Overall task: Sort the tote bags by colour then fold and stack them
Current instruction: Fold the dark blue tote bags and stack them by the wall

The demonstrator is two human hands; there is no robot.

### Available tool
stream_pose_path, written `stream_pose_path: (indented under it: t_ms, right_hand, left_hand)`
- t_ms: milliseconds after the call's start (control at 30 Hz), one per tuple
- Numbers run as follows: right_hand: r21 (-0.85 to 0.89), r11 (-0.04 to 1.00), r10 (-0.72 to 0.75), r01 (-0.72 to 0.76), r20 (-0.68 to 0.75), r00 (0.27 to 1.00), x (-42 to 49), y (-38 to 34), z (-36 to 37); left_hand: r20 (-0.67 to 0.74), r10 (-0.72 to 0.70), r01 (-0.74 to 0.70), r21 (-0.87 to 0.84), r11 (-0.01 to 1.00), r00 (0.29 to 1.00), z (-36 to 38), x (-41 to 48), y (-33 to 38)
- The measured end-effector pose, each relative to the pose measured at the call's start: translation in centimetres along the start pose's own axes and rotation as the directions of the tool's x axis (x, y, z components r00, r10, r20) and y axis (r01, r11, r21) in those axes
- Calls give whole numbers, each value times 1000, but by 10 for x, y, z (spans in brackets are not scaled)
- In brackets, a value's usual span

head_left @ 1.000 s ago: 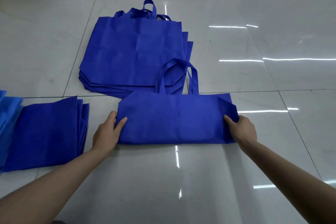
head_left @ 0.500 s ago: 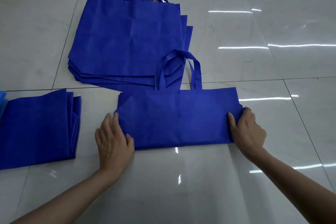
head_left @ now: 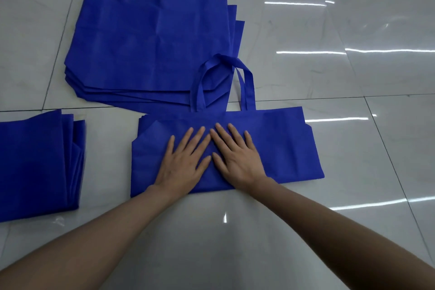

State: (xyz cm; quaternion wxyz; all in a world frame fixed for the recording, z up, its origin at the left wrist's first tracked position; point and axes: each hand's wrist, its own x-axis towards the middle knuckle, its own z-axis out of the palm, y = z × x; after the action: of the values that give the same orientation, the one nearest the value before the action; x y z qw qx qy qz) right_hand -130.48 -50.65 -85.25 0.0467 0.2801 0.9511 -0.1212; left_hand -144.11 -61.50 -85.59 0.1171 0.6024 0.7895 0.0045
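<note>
A dark blue tote bag (head_left: 282, 146), folded in half into a wide strip, lies on the floor in front of me with its two handles (head_left: 223, 82) pointing away. My left hand (head_left: 183, 162) and my right hand (head_left: 237, 158) press flat on its middle, side by side, fingers straight and spread. Behind it lies a pile of unfolded blue tote bags (head_left: 153, 42), which the handles overlap. A stack of folded blue bags (head_left: 37, 165) sits at the left edge.
The floor is glossy pale marble tile (head_left: 353, 77) with dark grout lines and bright light reflections. Bare tile stretches to the right of the bags and in front of me between my forearms.
Both hands left the folded bag's side edges and came together on its middle, now pressing flat. The camera moved closer and tilted down.
</note>
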Motion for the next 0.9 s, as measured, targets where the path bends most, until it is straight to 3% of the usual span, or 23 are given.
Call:
stream_pose_path:
  t_ms: [167, 333, 567, 667, 767, 833, 900]
  right_hand:
    - [-31, 959, 281, -282, -33, 959, -12, 53, -5]
    - [-41, 897, 437, -439, -59, 898, -28, 81, -13]
    - [-15, 876, 482, -483, -36, 875, -50, 74, -10]
    - [-30, 872, 488, -488, -5, 873, -64, 70, -12]
    - [-34, 890, 451, -454, -69, 890, -59, 62, -24]
    - [-75, 955, 274, -286, -142, 951, -47, 50, -32]
    - [-81, 993, 68, -84, -188, 980, -27, 43, -39]
  left_hand:
    - [-47, -9, 10, 16, 1000, 999, 7, 1, -13]
    - [-67, -50, 51, 15, 999, 997, 9, 0, -13]
    - [-20, -394, 392, -47, 919, 919, 0, -35, -49]
    - [-9, -493, 492, -52, 869, 870, -8, -50, -48]
    - [-113, -424, 421, -46, 906, 899, -19, -41, -28]
    - [-168, -300, 295, -50, 954, 939, -27, -24, -7]
    - [-117, -173, 170, -39, 985, 978, -34, -6, 13]
